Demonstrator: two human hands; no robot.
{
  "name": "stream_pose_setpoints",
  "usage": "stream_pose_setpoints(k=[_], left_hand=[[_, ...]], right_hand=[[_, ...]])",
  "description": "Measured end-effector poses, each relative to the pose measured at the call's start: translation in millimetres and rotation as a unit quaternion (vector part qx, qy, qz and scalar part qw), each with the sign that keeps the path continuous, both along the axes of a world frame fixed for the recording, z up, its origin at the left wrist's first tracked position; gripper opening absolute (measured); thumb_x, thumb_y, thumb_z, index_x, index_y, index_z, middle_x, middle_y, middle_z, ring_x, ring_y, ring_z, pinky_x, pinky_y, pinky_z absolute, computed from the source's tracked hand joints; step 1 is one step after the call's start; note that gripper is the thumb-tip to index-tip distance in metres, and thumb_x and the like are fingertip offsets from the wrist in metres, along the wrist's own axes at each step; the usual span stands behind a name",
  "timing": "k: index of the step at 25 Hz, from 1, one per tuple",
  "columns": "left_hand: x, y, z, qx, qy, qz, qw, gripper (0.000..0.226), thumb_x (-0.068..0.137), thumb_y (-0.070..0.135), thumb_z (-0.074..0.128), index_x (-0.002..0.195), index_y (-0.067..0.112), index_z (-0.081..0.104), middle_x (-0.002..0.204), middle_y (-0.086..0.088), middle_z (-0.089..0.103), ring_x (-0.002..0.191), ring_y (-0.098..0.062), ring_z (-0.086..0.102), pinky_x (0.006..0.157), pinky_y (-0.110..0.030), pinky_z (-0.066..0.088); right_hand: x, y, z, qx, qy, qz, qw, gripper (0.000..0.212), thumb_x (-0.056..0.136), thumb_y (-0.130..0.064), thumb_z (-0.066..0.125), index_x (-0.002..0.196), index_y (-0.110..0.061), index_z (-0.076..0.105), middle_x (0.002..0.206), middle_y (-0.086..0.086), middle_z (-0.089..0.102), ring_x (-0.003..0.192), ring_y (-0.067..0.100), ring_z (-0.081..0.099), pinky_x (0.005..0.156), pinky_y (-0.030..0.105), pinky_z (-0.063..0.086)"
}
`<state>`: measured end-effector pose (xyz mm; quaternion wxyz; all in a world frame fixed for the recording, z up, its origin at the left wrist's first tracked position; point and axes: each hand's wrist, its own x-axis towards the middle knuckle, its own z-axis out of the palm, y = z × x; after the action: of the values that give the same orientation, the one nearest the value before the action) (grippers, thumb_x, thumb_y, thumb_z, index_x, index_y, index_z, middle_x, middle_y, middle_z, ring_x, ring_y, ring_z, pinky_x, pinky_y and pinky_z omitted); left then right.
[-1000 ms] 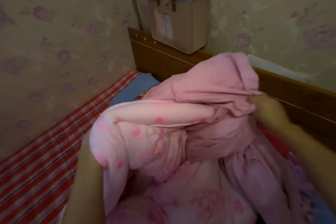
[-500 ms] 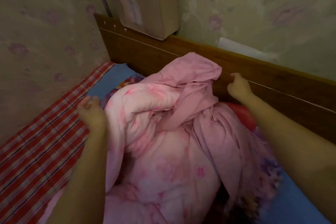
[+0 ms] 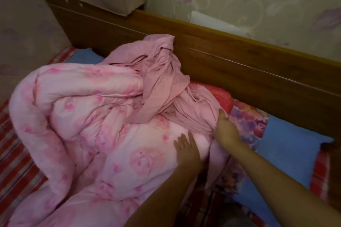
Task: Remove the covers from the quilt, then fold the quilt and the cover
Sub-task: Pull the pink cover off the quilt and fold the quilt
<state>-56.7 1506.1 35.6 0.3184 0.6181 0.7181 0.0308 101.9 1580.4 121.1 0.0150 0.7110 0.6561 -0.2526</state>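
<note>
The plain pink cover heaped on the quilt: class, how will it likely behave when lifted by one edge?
Probably floppy: the cover lies in sharp creases and hanging folds. Likely light, being thin beside the puffy quilt. It may drag, since the right hand bunches it against the quilt.

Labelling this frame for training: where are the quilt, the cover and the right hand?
quilt (image 3: 145, 160): head view, large flower print on its upper face.
cover (image 3: 162, 83): head view, plain pink bunched fold.
right hand (image 3: 226, 131): head view, back of the hand.
</note>
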Motion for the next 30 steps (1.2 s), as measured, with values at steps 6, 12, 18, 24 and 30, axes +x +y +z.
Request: stream_pose_setpoints(k=[6, 12, 18, 24, 30], left_hand=[[-103, 19, 142, 0.073, -0.059, 0.020, 0.995, 0.048, 0.060, 0.025, 0.049, 0.099, 0.004, 0.069, 0.092, -0.014, 0.071, 0.083, -0.020, 0.067, 0.075, -0.028, 0.048], [-254, -59, 260, -0.018, -0.095, 0.229, 0.969, 0.046, 0.031, 0.024, 0.067, 0.071, 0.001, 0.067, 0.070, -0.011, 0.068, 0.066, -0.022, 0.057, 0.063, -0.029, 0.049], [-240, -36, 228, 0.024, -0.165, 0.470, 0.867, 0.053, 0.035, 0.001, 0.055, 0.086, -0.011, 0.064, 0.068, -0.017, 0.062, 0.063, -0.029, 0.054, 0.051, -0.025, 0.048], [-255, 0, 202, 0.074, -0.166, 0.570, 0.801, 0.052, 0.053, -0.006, 0.054, 0.105, -0.012, 0.061, 0.092, -0.019, 0.059, 0.083, -0.032, 0.057, 0.068, -0.034, 0.048], [-176, 0, 189, 0.340, 0.131, 0.284, 0.887, 0.030, 0.082, 0.005, 0.053, 0.112, 0.006, 0.057, 0.104, -0.012, 0.059, 0.096, -0.027, 0.056, 0.084, -0.036, 0.042]], right_hand=[[41, 43, 88, 0.149, 0.004, 0.082, 0.985, 0.036, 0.078, 0.001, 0.051, 0.111, -0.006, 0.040, 0.098, 0.024, 0.062, 0.090, 0.042, 0.062, 0.069, 0.039, 0.045], [128, 171, 160, 0.309, -0.026, 0.001, 0.951, 0.028, 0.078, -0.007, 0.049, 0.104, 0.003, 0.048, 0.097, 0.036, 0.056, 0.088, 0.052, 0.058, 0.078, 0.054, 0.049], [42, 114, 102, 0.174, 0.057, -0.035, 0.982, 0.061, 0.087, -0.021, 0.062, 0.138, 0.001, 0.035, 0.134, 0.028, 0.042, 0.121, 0.043, 0.043, 0.100, 0.046, 0.037], [-52, -60, -10, -0.069, 0.157, 0.027, 0.985, 0.120, 0.060, -0.058, 0.078, 0.149, -0.014, 0.011, 0.151, 0.019, 0.020, 0.137, 0.033, 0.028, 0.108, 0.042, 0.033], [-21, -51, -54, -0.051, 0.038, 0.017, 0.998, 0.028, 0.093, -0.024, 0.050, 0.112, -0.004, 0.054, 0.116, 0.017, 0.061, 0.106, 0.030, 0.059, 0.085, 0.037, 0.046]])
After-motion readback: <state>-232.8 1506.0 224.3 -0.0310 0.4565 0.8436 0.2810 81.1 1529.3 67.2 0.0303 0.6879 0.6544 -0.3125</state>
